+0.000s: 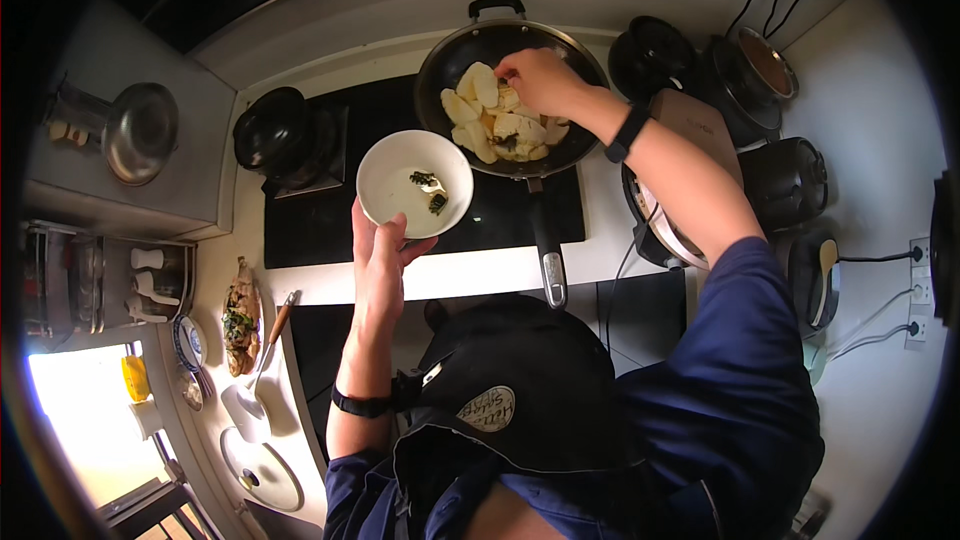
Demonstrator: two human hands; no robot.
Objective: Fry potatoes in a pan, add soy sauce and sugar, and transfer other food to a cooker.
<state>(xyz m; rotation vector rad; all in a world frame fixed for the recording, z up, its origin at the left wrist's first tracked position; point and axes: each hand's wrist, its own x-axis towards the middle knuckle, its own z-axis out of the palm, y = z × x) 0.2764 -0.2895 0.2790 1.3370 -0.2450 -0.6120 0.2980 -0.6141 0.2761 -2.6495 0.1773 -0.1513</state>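
Note:
My left hand (379, 262) holds a white bowl (386, 187) by its near side, tilted over the front of the black cooktop (367, 232). Dark green leafy bits (437, 202) cling to the inside of the bowl. Behind it sits a dark two-handled wok (581, 52), its long handle (551, 262) pointing towards me. Pale, thick slices of food (465, 135) are heaped in the wok, with a few dark shreds (510, 141) on top. Over the heap is my right hand (546, 82), fingertips bunched together; whether anything is between them is hidden.
A black pot (274, 135) stands left on the cooktop. Further left are a cooked fish (241, 322), a wooden-handled utensil (281, 319) and a glass lid (259, 472). On the right, an appliance with a raised lid (694, 127) trails a cord (619, 292) over the counter edge.

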